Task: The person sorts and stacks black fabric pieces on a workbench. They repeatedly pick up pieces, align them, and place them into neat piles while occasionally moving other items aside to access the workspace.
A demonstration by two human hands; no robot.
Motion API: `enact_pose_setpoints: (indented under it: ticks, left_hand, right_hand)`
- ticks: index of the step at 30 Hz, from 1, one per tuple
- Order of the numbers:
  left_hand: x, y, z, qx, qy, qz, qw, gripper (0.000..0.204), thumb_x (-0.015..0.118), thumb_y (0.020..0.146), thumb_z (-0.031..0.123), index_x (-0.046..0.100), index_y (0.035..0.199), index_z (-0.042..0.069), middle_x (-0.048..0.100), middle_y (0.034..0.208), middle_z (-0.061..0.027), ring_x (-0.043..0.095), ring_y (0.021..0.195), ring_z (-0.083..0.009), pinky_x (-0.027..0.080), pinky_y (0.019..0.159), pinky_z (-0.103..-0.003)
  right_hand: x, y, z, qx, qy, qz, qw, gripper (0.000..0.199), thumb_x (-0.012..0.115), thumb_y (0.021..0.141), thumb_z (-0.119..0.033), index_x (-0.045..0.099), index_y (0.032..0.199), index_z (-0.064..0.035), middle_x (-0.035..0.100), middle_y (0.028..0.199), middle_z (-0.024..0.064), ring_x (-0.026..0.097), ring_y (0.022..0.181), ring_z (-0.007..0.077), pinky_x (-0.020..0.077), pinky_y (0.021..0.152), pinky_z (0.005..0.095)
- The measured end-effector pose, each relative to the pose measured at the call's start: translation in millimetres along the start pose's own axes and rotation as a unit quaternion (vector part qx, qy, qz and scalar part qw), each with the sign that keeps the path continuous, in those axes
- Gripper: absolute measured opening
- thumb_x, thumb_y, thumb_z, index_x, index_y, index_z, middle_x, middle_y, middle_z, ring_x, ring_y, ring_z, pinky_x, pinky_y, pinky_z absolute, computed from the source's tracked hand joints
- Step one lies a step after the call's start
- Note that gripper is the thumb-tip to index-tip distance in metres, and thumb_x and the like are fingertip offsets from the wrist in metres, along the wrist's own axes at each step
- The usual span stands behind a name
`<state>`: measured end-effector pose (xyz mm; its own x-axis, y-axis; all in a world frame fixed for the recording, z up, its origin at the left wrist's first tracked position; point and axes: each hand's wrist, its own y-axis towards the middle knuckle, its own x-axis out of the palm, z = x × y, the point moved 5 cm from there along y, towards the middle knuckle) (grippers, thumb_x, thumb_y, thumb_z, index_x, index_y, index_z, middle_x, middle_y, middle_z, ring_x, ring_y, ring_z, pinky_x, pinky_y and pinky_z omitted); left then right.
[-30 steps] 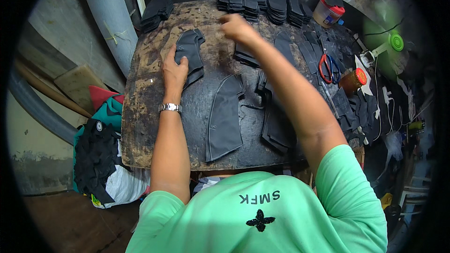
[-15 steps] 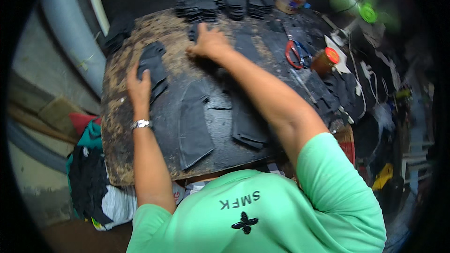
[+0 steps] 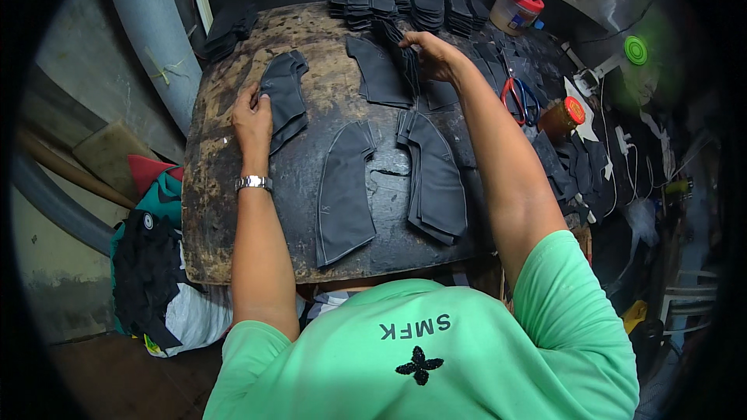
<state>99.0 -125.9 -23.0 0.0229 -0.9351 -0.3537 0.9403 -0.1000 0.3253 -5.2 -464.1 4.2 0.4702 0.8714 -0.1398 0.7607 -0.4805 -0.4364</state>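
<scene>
**Black cut pieces on a worn board, two hands at work**

Board (image 3: pixel 233 210): dark, stained, rounded slab filling the centre of the view; its far edge is at 12 o'clock.

Left hand (image 3: pixel 253 119): at 10 o'clock on the board, palm down, fingers pressed together on the left edge of a small stack (image 3: pixel 285 105) of black cut pieces. The stack lies just right of the hand, touching the fingertips. A metal watch (image 3: pixel 254 183) sits on the wrist.

Right hand (image 3: pixel 433 57): at 1 o'clock, arm stretched across the board. Thumb and fingers pinch the upper edge of a thin black piece (image 3: pixel 406 58) standing on edge. Just left of it, touching, a flat piece (image 3: pixel 377 74) lies on the board.

Between the arms, toward 6 o'clock: a single long piece (image 3: pixel 342 194) lying flat, and just right of it a fanned pile (image 3: pixel 434 179) of like pieces, partly under the right forearm.

Far edge, 12 o'clock: a row of stacks (image 3: pixel 405 1) of black pieces, just beyond the right hand. A further small heap (image 3: pixel 227 27) sits at 11 o'clock, well apart from the left hand.

Right of the right arm, 2 o'clock: red-handled scissors (image 3: pixel 520 99), a white tub (image 3: pixel 515 9) with a red lid, a brown jar (image 3: pixel 562 117) with a red cap.

Off the board at 8 o'clock: a bundle of cloth (image 3: pixel 148 280).
</scene>
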Motion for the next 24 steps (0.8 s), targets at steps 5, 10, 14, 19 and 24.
enact_pose_setpoints:
  ticks: [5, 10, 14, 19, 24]
  left_hand:
    - [-1, -1, 3, 0.011, 0.014, -0.005, 1.000, 0.034, 0.058, 0.085, 0.010, 0.060, 0.116, -0.004, 0.061, 0.115, -0.0190, 0.064, 0.100, -0.0275, 0.051, 0.088, -0.033]
    - [-1, -2, 3, 0.017, 0.029, -0.004, 0.999, 0.033, 0.058, 0.086, 0.012, 0.061, 0.115, -0.003, 0.060, 0.117, -0.0183, 0.063, 0.100, -0.0281, 0.051, 0.087, -0.033]
    - [-1, -2, 1, 0.029, 0.036, -0.002, 0.999, 0.032, 0.058, 0.086, 0.011, 0.061, 0.115, -0.003, 0.061, 0.115, -0.0183, 0.063, 0.101, -0.0279, 0.050, 0.087, -0.033]
    - [-2, 5, -12, 0.041, 0.061, -0.005, 0.997, 0.032, 0.061, 0.084, 0.013, 0.063, 0.113, -0.001, 0.063, 0.112, -0.0191, 0.062, 0.103, -0.0294, 0.048, 0.089, -0.035]
    - [0, 7, -22, 0.042, 0.046, -0.007, 0.998, 0.032, 0.059, 0.085, 0.014, 0.063, 0.113, 0.000, 0.064, 0.113, -0.0174, 0.062, 0.103, -0.0273, 0.047, 0.089, -0.035]
  right_hand:
    - [5, 4, -3, -0.031, -0.065, 0.005, 0.997, 0.059, 0.067, 0.070, -0.032, 0.046, 0.114, 0.0010, 0.044, 0.118, 0.0194, 0.042, 0.111, 0.0286, 0.0270, 0.103, 0.0568]
    - [27, -5, -18, -0.162, -0.231, 0.043, 0.958, 0.063, 0.070, 0.069, -0.033, 0.046, 0.116, 0.0009, 0.056, 0.106, 0.0173, 0.054, 0.102, 0.0294, 0.0411, 0.096, 0.0401]
    - [61, -13, -14, -0.201, -0.497, 0.085, 0.840, 0.081, 0.072, 0.072, -0.046, 0.041, 0.129, 0.0030, 0.056, 0.119, 0.0274, 0.055, 0.112, 0.0373, 0.0438, 0.094, 0.0396]
    - [1, -7, -24, -0.275, -0.271, 0.078, 0.919, 0.050, 0.060, 0.086, -0.038, 0.057, 0.116, 0.0028, 0.064, 0.108, 0.0240, 0.061, 0.102, 0.0324, 0.0461, 0.088, 0.0379]
    - [-105, -16, 27, -0.208, -0.211, 0.219, 0.930, 0.032, 0.057, 0.087, -0.026, 0.066, 0.100, 0.0015, 0.067, 0.095, 0.0219, 0.066, 0.090, 0.0294, 0.0485, 0.080, 0.0369]
